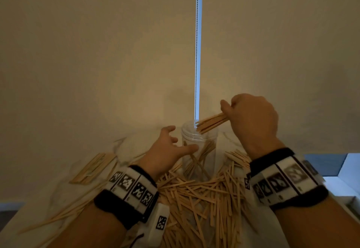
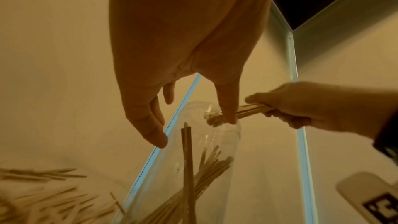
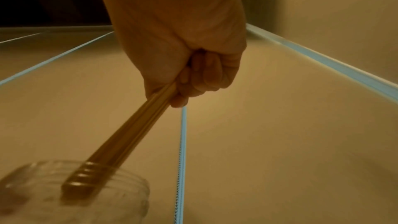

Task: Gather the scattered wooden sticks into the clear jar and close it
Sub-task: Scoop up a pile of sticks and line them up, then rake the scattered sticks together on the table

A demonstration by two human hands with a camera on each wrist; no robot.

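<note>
nearest the head camera were the two forearms with their black-and-white patterned wristbands [image 1: 134, 187], and below them the loose heap of pale flat wooden sticks [image 1: 200, 199] spread over the light tabletop [image 1: 58, 185]. past the heap stood the clear cylindrical plastic jar [image 1: 198, 150], upright, mouth open, a few sticks already leaning inside. the right hand [image 1: 253, 119] was curled tight round a bundle of pale wooden sticks [image 1: 212, 122], whose long axis ran nearly level, pointing left, its free ends just over the jar's rim. the left hand [image 1: 171, 148] lay spread at the jar's left side, thumb against the wall, the other fingers loose and not wrapped round it.

from the left wrist, the left hand [image 2: 178, 60] hung wide over the jar [image 2: 200, 159], thumb tip at the rim, fingertips [image 2: 159, 140] near the far wall; whether they touched it could not be told. the bundle [image 2: 249, 110] came in from the right, its ends just inside the mouth.

from the right wrist, the right hand [image 3: 193, 67] was fisted on the bundle [image 3: 129, 134], which sloped down and away to the blurred jar mouth [image 3: 86, 185]. the right hand was plainly the nearer for the drop; the bundle probably needed tipping toward upright so it would slide down the jar rather than bridge the rim. no lid showed in any view.
</note>
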